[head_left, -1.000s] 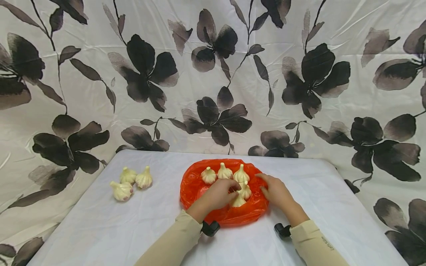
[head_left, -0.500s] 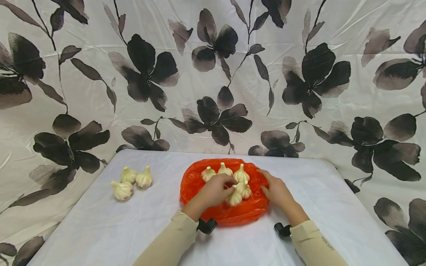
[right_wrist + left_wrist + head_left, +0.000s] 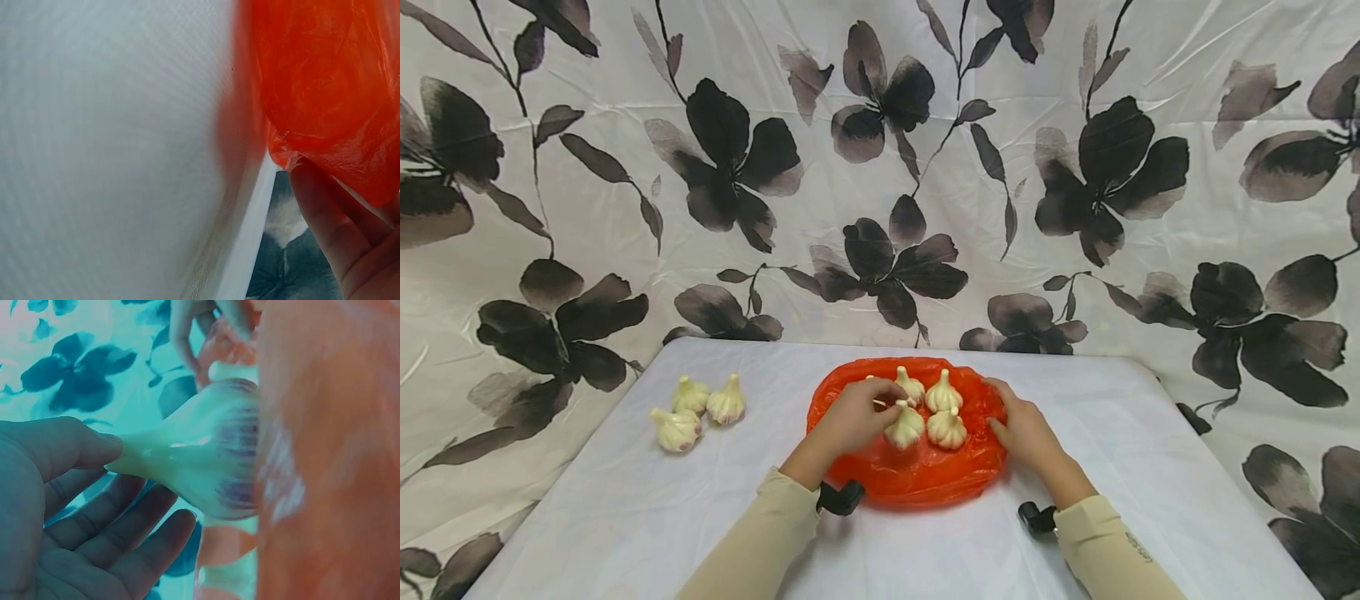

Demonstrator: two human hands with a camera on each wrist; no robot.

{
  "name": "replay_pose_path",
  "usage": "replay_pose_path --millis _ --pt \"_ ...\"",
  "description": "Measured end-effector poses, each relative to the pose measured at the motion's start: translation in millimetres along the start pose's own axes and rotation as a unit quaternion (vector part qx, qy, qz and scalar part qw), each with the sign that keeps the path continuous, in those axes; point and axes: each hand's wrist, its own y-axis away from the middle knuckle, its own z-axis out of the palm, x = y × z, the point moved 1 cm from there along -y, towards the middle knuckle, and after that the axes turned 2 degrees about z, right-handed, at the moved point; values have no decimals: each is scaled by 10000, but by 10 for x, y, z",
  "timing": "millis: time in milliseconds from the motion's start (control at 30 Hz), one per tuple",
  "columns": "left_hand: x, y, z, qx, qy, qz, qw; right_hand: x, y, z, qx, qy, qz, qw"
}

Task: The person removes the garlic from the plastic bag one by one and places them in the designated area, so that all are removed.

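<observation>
In the head view, my left hand (image 3: 850,421) pinches the stem of a garlic bulb (image 3: 905,427) above the inside of a red plastic bag (image 3: 917,487). The left wrist view shows this bulb (image 3: 200,450) tilted sideways, its stem between thumb and fingertips. Other garlic bulbs (image 3: 943,392) sit in the bag, one nearly hidden behind the left hand. At the bag's right edge, my right hand (image 3: 1030,429) holds the rim. In the right wrist view its thumb (image 3: 322,212) lies against the red plastic, with the other fingers partly hidden.
Three loose garlic bulbs (image 3: 677,429) lie together on the white-covered table (image 3: 715,500), left of the bag. Behind the table's far edge hangs a white cloth (image 3: 1000,200) with dark flowers.
My left hand has moved left and slightly up, bringing the garlic bulb from the right part of the bag toward its middle. The right hand has stayed at the rim.
</observation>
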Motion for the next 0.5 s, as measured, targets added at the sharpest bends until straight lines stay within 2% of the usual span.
replay_pose_path --millis 133,500 --pt "-24 20 -116 189 96 -87 9997 0 3 -3 6 -17 45 10000" --pt "-138 56 -417 563 -44 -383 9977 -16 5 -26 -69 -61 129 9999"
